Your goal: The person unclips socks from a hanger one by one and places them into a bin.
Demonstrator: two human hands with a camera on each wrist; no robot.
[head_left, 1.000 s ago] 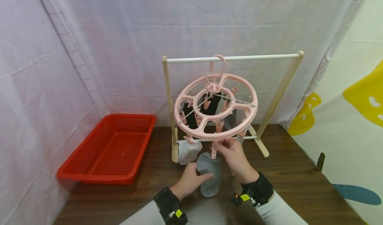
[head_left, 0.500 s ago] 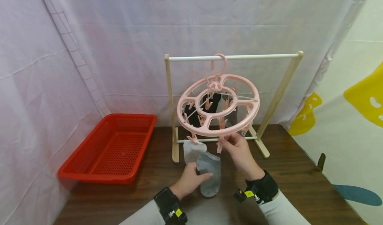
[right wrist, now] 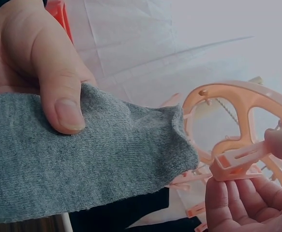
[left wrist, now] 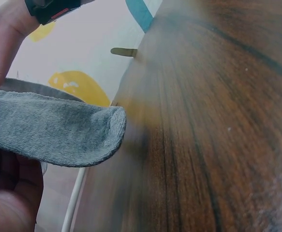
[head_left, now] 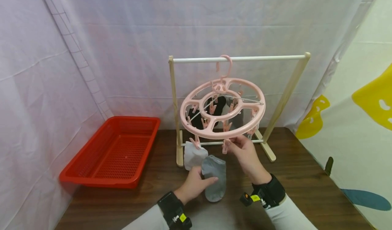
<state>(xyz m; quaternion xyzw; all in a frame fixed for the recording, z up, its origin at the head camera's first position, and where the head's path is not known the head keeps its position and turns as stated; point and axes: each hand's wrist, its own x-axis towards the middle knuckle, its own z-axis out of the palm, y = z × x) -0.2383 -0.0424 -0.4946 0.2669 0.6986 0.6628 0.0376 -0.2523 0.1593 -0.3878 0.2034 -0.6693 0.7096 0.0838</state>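
Observation:
My left hand (head_left: 193,186) holds a grey ankle sock (head_left: 216,182), thumb across its front and fingers behind. In the right wrist view the sock's cuff (right wrist: 182,145) points toward a pink clothespin (right wrist: 240,157), with a gap between them. That clothespin hangs from the near rim of a round pink drying hanger (head_left: 214,134). Thumb and fingers of my right hand (head_left: 247,158) pinch its handle end. A white sock (head_left: 193,155) hangs from a clip just left of the grey one. Behind, black socks (head_left: 219,107) and a darker grey sock (head_left: 237,119) hang under the ring.
The hanger hooks over the white bar (head_left: 269,58) of a wooden-legged stand (head_left: 284,100). A red perforated basket (head_left: 137,165) sits at the left of the brown table (head_left: 165,179). White cloth (head_left: 137,36) closes off the back and left side.
The clothespin, which overlapped the grey sock's cuff a second ago, is now apart from it, up and to the right with my right hand. The hanger swayed slightly; my left hand stayed put.

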